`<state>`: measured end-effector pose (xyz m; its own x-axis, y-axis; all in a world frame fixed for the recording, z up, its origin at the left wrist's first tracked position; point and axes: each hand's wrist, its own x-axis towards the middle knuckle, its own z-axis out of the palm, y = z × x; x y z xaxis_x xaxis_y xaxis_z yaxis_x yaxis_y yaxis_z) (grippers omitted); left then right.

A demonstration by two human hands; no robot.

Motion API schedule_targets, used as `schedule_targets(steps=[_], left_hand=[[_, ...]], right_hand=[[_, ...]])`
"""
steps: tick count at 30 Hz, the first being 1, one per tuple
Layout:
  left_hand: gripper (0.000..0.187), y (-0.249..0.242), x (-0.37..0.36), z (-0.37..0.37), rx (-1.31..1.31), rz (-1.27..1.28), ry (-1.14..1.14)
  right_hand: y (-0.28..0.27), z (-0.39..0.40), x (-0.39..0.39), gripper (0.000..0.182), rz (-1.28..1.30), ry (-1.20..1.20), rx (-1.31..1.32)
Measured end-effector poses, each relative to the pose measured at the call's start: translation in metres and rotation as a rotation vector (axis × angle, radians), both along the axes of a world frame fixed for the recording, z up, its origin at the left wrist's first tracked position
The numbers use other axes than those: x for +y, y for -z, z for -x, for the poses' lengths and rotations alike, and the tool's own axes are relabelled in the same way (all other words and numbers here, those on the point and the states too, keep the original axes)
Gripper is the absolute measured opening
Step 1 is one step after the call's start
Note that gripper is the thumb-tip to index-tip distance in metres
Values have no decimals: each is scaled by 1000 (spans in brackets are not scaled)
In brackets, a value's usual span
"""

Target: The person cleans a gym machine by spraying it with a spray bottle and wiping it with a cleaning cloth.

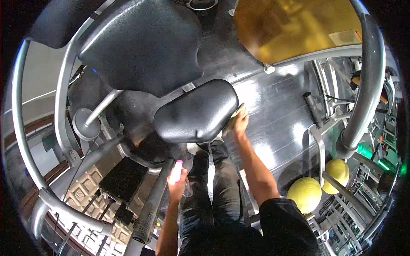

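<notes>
My left hand (177,186) is closed around a small spray bottle (175,172) with a pink and white top; part of its clear body shows below the fingers. It is held low in front of my left leg, apart from the seat. My right hand (241,123) grips a pale yellowish cloth (231,123) at the right side of a padded black seat (198,112). The cloth is against or very near the seat's edge; exact contact is hard to tell. Above the seat stands a larger black backrest (143,47).
Grey metal tubes (367,85) of the gym machine curve along both sides. A translucent amber panel (294,30) is at upper right. Two yellow balls (304,195) sit at lower right. Dark, shiny floor (273,111) lies beyond my right hand. A beige moulded surface (87,187) is at lower left.
</notes>
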<state>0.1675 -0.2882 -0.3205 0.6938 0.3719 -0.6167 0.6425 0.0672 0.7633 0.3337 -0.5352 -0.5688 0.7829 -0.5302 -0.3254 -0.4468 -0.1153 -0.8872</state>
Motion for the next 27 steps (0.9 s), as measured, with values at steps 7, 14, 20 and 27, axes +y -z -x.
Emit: schedule_targets(steps=[7, 14, 20, 27], left_hand=[[9, -9, -5, 8, 34, -44, -45], [10, -14, -9, 13, -21, 11, -59], [9, -15, 3, 26, -50, 3, -18], [10, -18, 18, 38, -77, -31, -52]], right_hand=[[-44, -45, 22, 35, 262, 4, 64], [-40, 76, 116, 38, 149, 276, 264], [-49, 110, 159, 47, -1207, 518, 590], [-57, 90, 131, 53, -746, 727, 507]])
